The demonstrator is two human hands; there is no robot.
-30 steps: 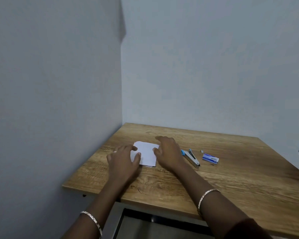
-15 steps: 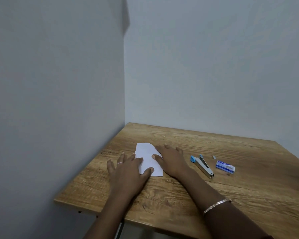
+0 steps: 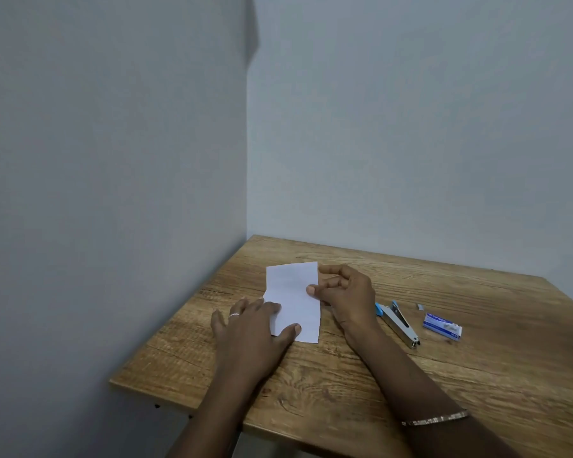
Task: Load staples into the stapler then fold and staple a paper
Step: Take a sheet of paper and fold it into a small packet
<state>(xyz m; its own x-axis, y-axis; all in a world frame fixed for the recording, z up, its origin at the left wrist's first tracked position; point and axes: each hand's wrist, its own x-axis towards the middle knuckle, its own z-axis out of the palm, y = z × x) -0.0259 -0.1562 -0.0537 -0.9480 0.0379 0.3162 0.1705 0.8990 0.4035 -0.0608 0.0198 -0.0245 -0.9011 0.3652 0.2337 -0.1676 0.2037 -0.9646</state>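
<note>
A white paper lies on the wooden table, its far half lifted and a crease across its middle. My left hand rests flat on the paper's near left part, thumb and forefinger on the sheet. My right hand pinches the paper's right edge between thumb and fingers. To the right of my right wrist lies a small metal stapler with a blue end. Beyond it sits a blue staple box, and a small strip of staples lies just behind that.
The table stands in a corner, with a grey wall along its left side and another wall along its back. The table's near edge runs below my forearms.
The paper's far half has come up and the sheet now looks longer. My right hand has gone from lying flat on the paper to pinching its right edge. The camera has tilted and shifted.
</note>
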